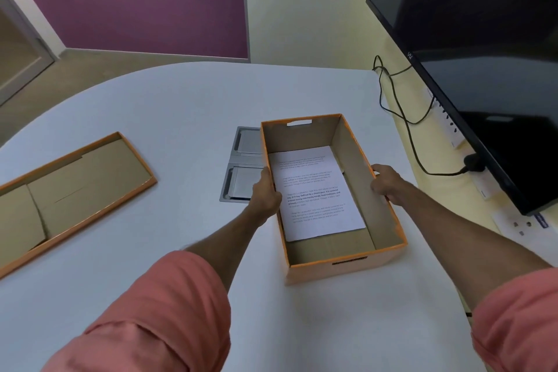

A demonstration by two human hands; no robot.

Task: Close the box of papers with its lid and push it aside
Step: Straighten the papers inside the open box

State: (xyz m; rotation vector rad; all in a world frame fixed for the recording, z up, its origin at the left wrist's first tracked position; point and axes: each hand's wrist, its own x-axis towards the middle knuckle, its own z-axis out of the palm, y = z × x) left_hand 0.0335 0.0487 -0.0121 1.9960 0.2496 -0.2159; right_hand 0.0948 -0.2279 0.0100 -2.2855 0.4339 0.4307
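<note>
An open orange cardboard box [367, 190] stands on the white table [151, 106] right of centre, with printed white papers [314, 193] lying flat on its bottom. My left hand [267, 193] grips the box's left wall near the middle. On the opposite side, my right hand [385, 183] grips the right wall. The lid [72, 190] lies upside down on the table far to the left, brown inside with an orange rim, apart from both hands.
A grey metal cable hatch [241, 163] is set into the table just left of the box. A large black screen [483, 54] hangs at the right, with black cables [401, 106] and wall sockets below it. The table's curved edge runs along the far left.
</note>
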